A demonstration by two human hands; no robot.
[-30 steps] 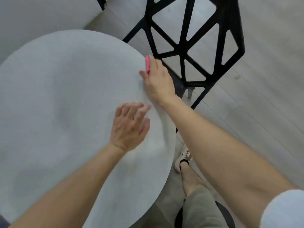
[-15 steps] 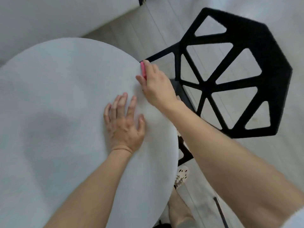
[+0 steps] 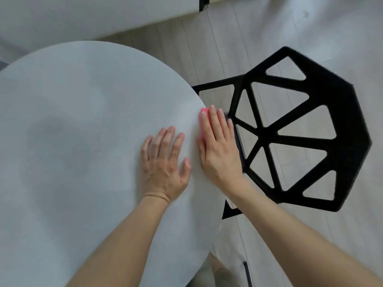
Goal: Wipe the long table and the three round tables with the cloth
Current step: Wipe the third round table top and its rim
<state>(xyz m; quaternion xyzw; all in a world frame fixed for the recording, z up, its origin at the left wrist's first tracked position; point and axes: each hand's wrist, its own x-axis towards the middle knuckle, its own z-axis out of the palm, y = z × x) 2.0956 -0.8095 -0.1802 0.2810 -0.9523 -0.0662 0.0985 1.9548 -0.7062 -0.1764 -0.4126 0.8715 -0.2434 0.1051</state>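
Observation:
A pale grey round table fills the left of the view. My left hand lies flat on it near the right rim, fingers spread and straight. Just to its right, my right hand presses a pink cloth onto the table's right edge with straight fingers. Only a narrow strip of the cloth shows beside my index finger; the remainder is hidden under the hand. My fingertips reach past the rim, over the chair.
A black chair with a hexagonal cut-out seat stands close against the table's right side. A long white tabletop runs along the top left. Pale plank floor lies between and around them.
My left hand has flattened on the table. My right hand with the cloth has slid along the right rim toward me. The view has shifted, so the chair seat shows from above.

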